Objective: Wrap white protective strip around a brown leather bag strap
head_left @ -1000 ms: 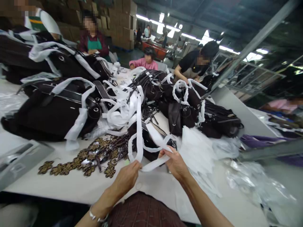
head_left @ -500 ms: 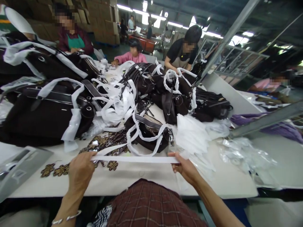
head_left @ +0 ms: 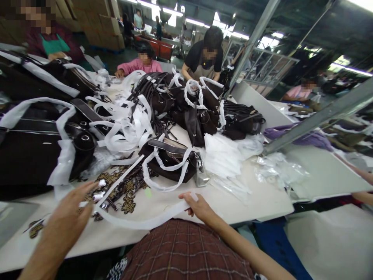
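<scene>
A long white strip sags between my two hands just above the near table edge. My left hand holds its left end, fingers half stretched and blurred. My right hand pinches the right end. Just beyond the strip lies a small dark handbag wrapped in white strips, with a metal clasp at its right. Leopard-patterned tags lie scattered to the left of the bag, close to my left hand.
Large dark bags with white wrapping fill the left. A tangle of white strips and more dark bags lie behind. White sheets and clear plastic bags sit right. Other people work at the far side.
The strip was short between close hands, then pulled taut and wide; now it hangs slack. My left hand moved left and down, and the view swung rightward.
</scene>
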{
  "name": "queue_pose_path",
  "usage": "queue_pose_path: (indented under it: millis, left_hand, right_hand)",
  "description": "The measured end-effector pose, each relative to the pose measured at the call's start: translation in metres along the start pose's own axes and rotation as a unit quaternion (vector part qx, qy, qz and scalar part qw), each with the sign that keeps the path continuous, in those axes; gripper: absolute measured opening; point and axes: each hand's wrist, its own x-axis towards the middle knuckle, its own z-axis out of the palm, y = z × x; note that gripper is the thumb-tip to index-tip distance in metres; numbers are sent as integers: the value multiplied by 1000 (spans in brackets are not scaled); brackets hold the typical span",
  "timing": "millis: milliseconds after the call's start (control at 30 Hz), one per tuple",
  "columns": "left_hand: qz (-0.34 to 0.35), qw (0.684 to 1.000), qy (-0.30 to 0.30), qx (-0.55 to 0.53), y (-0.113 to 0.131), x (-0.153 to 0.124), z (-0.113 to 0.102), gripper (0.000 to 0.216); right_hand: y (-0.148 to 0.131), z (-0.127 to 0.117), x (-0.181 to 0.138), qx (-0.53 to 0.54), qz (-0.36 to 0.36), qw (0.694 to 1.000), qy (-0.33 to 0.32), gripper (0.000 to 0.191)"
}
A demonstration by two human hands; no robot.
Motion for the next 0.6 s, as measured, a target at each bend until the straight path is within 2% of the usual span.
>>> queue_pose_path:
  millis: [33, 100, 167, 200, 267, 400, 500, 600]
  left_hand:
    - [19, 997, -68, -11, 23, 0, 26, 45]
    - [41, 971, -225, -69, 67, -4, 77, 43]
    - [48, 938, -315, -139, 99, -8, 118, 38]
    - [39, 925, -332, -182, 109, -10, 133, 31]
    - [7, 907, -341, -246, 117, -12, 149, 21]
    - [-93, 883, -312, -338, 110, -15, 149, 19]
    - [-195, 821, -287, -454, 107, -18, 146, 24]
    - [-256, 770, -233, -537, 110, -22, 149, 29]
  right_hand:
    - [-7, 7, 1, -14, -16, 999, -29, 61]
    - [-20, 21, 3, -46, -70, 992, -95, 51]
    - [-31, 30, 5, -80, -145, 977, -138, 36]
    - [-34, 33, 6, -90, -176, 970, -143, 29]
    - [-34, 35, 8, -92, -197, 967, -135, 23]
    - [-19, 32, 9, -53, -99, 984, -141, 18]
    - [-12, 33, 9, -20, -78, 987, -142, 22]
    - [-15, 41, 10, -6, -77, 987, -143, 26]
